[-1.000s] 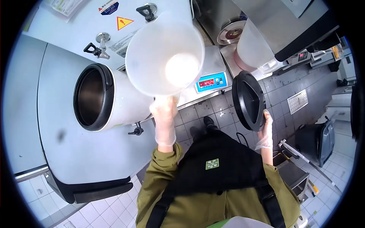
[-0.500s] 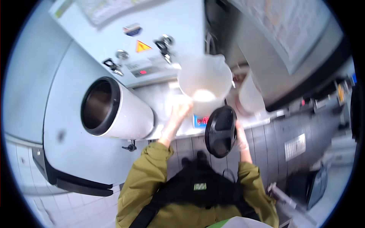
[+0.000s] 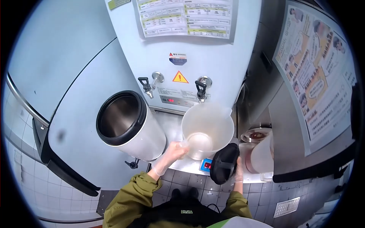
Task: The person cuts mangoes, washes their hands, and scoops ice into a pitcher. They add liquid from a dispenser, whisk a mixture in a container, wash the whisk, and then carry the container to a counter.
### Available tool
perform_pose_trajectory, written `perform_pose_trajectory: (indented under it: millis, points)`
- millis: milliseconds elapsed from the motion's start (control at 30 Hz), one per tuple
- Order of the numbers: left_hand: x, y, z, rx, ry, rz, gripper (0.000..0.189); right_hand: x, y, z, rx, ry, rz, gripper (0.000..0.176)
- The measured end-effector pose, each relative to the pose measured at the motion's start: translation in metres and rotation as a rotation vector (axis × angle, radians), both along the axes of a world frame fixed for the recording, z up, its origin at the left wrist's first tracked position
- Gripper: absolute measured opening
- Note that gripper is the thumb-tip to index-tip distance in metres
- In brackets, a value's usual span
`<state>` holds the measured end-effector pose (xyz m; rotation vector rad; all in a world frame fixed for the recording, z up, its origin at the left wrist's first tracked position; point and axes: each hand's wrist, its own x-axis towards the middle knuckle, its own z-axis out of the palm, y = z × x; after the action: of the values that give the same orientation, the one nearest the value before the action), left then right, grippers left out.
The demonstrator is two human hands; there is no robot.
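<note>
My left hand [image 3: 176, 152], in a clear glove, is wrapped round the handle of a large translucent plastic measuring jug [image 3: 222, 131]. The jug looks empty, its mouth tilted up toward me. In my gloved right hand [image 3: 238, 171] is an oval black lid [image 3: 225, 165], held on edge beside the jug's lower right side. A blue scale with a red display [image 3: 206, 165] shows between jug and lid. To the left stands a white insulated barrel [image 3: 152, 135] with a black rim; its mouth is uncovered, showing a bare metal inside. A small black tap [image 3: 132, 163] sticks out low on it.
A water boiler [image 3: 144, 60] with two black-handled taps, one [image 3: 201, 91] above the jug, stands behind the metal counter [image 3: 167, 121]. At right are another translucent jug [image 3: 262, 157] and a round metal lid [image 3: 255, 135]. A grey cabinet [image 3: 281, 106] bounds that side.
The view has turned and sharpened, so the boiler now appears upright. Both hands keep their holds on the jug and the black lid; the jug appears lower in view.
</note>
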<state>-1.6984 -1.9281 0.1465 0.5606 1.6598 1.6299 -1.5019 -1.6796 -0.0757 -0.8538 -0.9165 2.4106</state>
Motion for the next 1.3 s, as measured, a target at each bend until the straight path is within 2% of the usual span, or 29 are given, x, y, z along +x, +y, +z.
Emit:
perform_pose_trajectory:
  millis: [67,167,267,400,433,467,533,600,667,800,867,933,967,1033,1100,1133,1200,1267,1300]
  points:
    - [-0.002,-0.011,0.0,-0.028,-0.037,0.03,0.023,-0.004,0.012,-0.015,0.003,-0.035,0.03,0.064]
    - [-0.001,-0.024,0.007,-0.03,-0.02,0.07,0.023,-0.006,0.011,-0.003,0.085,-0.074,0.012,0.06]
    - [0.001,-0.034,0.01,-0.048,-0.044,0.115,0.024,-0.015,0.003,0.013,-0.026,-0.057,0.06,0.058]
    - [0.001,-0.048,0.011,-0.071,-0.013,0.161,0.025,-0.039,-0.001,-0.015,-0.102,-0.027,0.121,0.057]
    - [0.002,-0.051,0.013,-0.031,0.041,0.162,0.025,-0.047,-0.013,0.01,-0.124,-0.016,0.166,0.059]
    - [0.002,-0.054,0.016,0.008,0.095,0.162,0.024,-0.053,-0.011,-0.023,-0.241,0.005,0.224,0.065]
    - [-0.001,-0.061,0.013,0.023,0.088,0.185,0.018,-0.069,-0.034,0.002,-0.16,0.019,0.214,0.063]
    - [-0.01,-0.068,0.001,-0.028,-0.035,0.223,0.01,-0.08,-0.05,-0.007,-0.198,0.072,0.173,0.062]
    - [-0.007,-0.064,-0.002,-0.053,-0.007,0.218,0.009,-0.079,-0.057,-0.017,-0.259,0.021,0.136,0.062]
    - [-0.001,-0.052,-0.003,-0.015,-0.057,0.205,0.008,-0.053,-0.052,0.014,-0.245,0.227,0.09,0.064]
    - [0.008,-0.043,-0.005,-0.021,-0.007,0.297,0.017,-0.027,-0.051,0.038,-0.112,0.162,-0.027,0.064]
    - [0.022,-0.033,-0.006,0.04,0.017,0.472,0.028,0.0,-0.049,0.026,-0.228,-0.058,-0.185,0.059]
    - [0.015,-0.038,-0.011,0.002,0.08,0.327,0.034,0.018,-0.057,0.032,-0.199,-0.067,-0.278,0.048]
    - [0.01,-0.037,-0.007,-0.025,0.044,0.204,0.036,0.039,-0.071,0.012,-0.228,-0.067,-0.362,0.043]
    - [0.006,-0.033,-0.008,-0.012,0.049,0.102,0.04,0.042,-0.082,0.016,-0.239,-0.048,-0.424,0.035]
    - [-0.001,-0.033,-0.02,0.035,0.079,0.104,0.032,0.04,-0.089,0.033,-0.258,-0.127,-0.393,0.034]
    - [-0.008,-0.042,-0.047,0.102,0.123,0.109,0.02,0.033,-0.097,0.028,-0.297,-0.079,-0.375,0.034]
    - [-0.003,-0.039,-0.04,-0.013,0.27,0.219,0.021,0.025,-0.093,0.017,-0.27,-0.045,-0.305,0.034]
    - [-0.002,-0.038,-0.035,-0.077,0.338,0.273,0.023,0.018,-0.093,0.014,-0.29,0.123,-0.32,0.034]
